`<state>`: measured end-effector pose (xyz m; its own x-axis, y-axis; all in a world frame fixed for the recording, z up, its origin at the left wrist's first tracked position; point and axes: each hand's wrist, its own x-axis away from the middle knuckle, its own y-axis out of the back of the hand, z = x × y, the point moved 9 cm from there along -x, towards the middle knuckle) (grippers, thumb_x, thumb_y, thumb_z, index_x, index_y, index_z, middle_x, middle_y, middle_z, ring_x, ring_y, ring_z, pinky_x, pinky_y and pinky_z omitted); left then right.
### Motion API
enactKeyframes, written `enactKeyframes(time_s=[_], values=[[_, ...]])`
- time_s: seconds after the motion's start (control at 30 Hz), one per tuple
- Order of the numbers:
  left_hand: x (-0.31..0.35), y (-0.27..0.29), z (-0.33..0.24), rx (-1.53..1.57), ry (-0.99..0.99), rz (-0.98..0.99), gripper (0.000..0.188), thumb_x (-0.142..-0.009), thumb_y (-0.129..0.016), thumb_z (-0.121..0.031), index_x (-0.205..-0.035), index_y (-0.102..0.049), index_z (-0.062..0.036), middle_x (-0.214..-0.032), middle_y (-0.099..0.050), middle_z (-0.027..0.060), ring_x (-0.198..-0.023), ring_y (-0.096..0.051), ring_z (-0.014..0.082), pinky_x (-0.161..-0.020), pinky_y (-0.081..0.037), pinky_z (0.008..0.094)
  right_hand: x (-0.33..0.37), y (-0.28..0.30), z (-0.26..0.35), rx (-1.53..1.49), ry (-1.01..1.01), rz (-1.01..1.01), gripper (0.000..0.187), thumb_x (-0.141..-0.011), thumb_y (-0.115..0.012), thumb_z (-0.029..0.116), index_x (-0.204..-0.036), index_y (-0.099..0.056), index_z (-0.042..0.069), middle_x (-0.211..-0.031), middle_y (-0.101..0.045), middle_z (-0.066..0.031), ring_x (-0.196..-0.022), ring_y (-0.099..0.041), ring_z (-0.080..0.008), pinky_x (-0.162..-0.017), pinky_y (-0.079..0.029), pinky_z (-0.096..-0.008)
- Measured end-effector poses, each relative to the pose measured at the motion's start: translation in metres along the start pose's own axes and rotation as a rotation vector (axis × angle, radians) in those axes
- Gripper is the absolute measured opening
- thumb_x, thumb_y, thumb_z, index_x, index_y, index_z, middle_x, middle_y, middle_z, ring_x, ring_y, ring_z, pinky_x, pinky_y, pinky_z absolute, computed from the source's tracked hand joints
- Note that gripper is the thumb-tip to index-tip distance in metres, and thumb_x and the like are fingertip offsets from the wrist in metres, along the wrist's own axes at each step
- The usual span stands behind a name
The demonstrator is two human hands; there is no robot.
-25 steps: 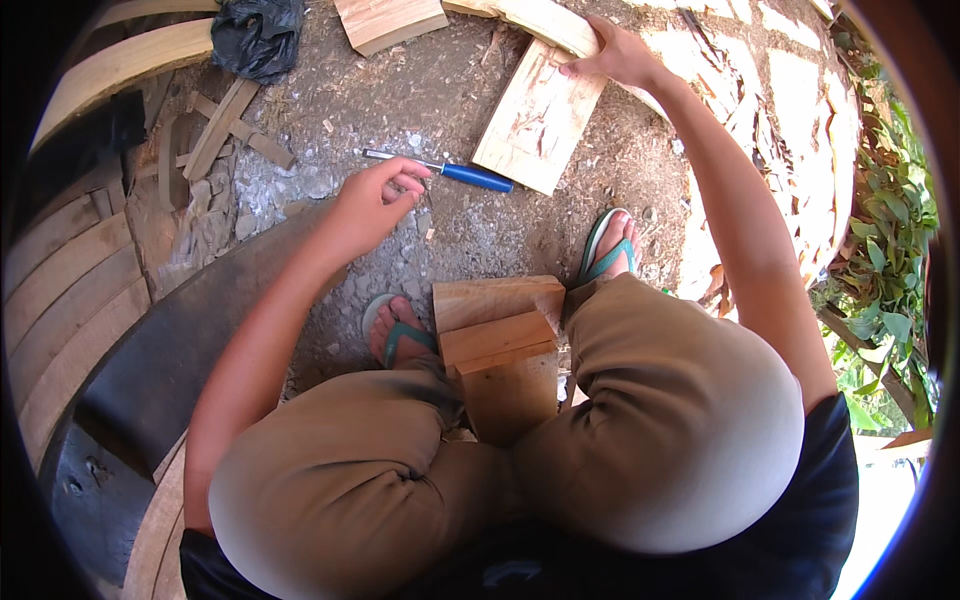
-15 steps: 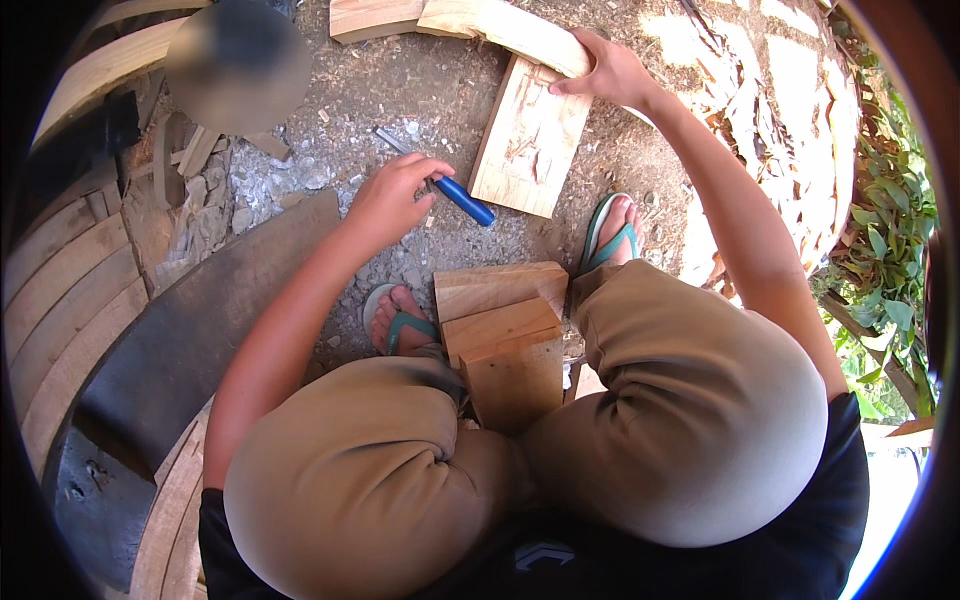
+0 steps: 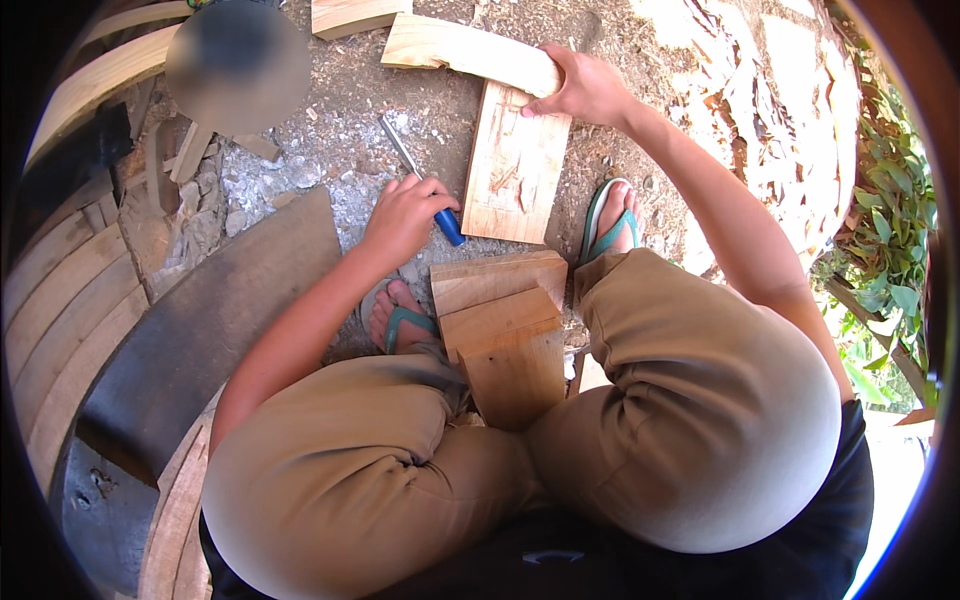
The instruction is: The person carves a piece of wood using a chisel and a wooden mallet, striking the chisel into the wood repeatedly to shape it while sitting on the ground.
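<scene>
My left hand (image 3: 408, 213) is closed round the blue handle of a chisel (image 3: 400, 148), whose metal blade points away over the pale, dusty ground. To the right of it lies a flat wood block (image 3: 517, 170) with a rough, splintered patch on its upper face. At the block's far end, my right hand (image 3: 590, 88) grips the end of a long wooden piece (image 3: 450, 46), thumb on the near side. That piece stretches left from the hand and looks bent in this view. Its near edge overlaps the block's far end.
Several stacked wood blocks (image 3: 510, 340) stand between my legs, close to my sandalled feet. Another wood piece (image 3: 350, 15) lies at the far edge. On the left are a dark curved board (image 3: 230, 310) and wooden slats (image 3: 75, 300). Leafy plants (image 3: 890, 220) border the right side.
My left hand has closed more fully round the chisel handle, and the chisel has turned steeper. The long wooden piece has shifted left and nearer with my right hand, apart from the far piece.
</scene>
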<state>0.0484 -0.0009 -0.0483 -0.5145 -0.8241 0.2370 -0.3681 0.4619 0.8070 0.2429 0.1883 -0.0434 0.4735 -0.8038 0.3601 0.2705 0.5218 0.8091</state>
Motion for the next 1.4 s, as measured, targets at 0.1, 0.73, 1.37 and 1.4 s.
enactKeyframes(time_s=[0.1, 0.73, 1.37, 1.4], values=[[0.005, 0.010, -0.006, 0.013, -0.047, -0.029, 0.031, -0.078, -0.064, 0.004, -0.097, -0.075, -0.0180, -0.102, -0.062, -0.0016, -0.096, -0.057, 0.0219, -0.086, -0.041, 0.0355, 0.003, -0.004, -0.004, -0.024, 0.039, -0.034, 0.085, -0.065, -0.084, 0.058, -0.128, -0.059, 0.007, -0.107, -0.072, -0.0160, -0.099, -0.070, -0.0318, -0.088, -0.054, -0.0418], [0.050, 0.139, 0.012, 0.599, 0.226, -0.816, 0.024, -0.089, -0.071, -0.006, -0.112, -0.067, -0.0059, -0.110, -0.070, 0.0063, -0.099, -0.062, 0.0182, -0.087, -0.048, 0.0343, 0.011, -0.005, -0.010, -0.333, 0.018, 0.067, 0.071, -0.071, -0.084, 0.020, -0.132, -0.052, 0.002, -0.111, -0.068, -0.0155, -0.101, -0.066, -0.0243, -0.089, -0.054, -0.0370], [0.022, 0.165, 0.016, 0.962, 0.206, -0.867, 0.031, -0.094, -0.070, -0.005, -0.116, -0.049, -0.0035, -0.104, -0.062, 0.0080, -0.098, -0.060, 0.0143, -0.087, -0.050, 0.0296, -0.037, -0.040, 0.096, -0.441, 0.220, 0.197, 0.073, -0.071, -0.077, 0.036, -0.133, -0.056, 0.005, -0.121, -0.067, -0.0178, -0.111, -0.064, -0.0314, -0.099, -0.048, -0.0386], [0.016, 0.165, 0.015, 0.936, 0.182, -0.845, 0.031, -0.093, -0.070, -0.005, -0.116, -0.049, -0.0037, -0.104, -0.062, 0.0079, -0.098, -0.061, 0.0142, -0.087, -0.051, 0.0297, -0.037, -0.042, 0.097, -0.482, 0.240, 0.216, 0.072, -0.071, -0.077, 0.034, -0.133, -0.055, 0.004, -0.122, -0.067, -0.0177, -0.112, -0.063, -0.0308, -0.100, -0.048, -0.0383]])
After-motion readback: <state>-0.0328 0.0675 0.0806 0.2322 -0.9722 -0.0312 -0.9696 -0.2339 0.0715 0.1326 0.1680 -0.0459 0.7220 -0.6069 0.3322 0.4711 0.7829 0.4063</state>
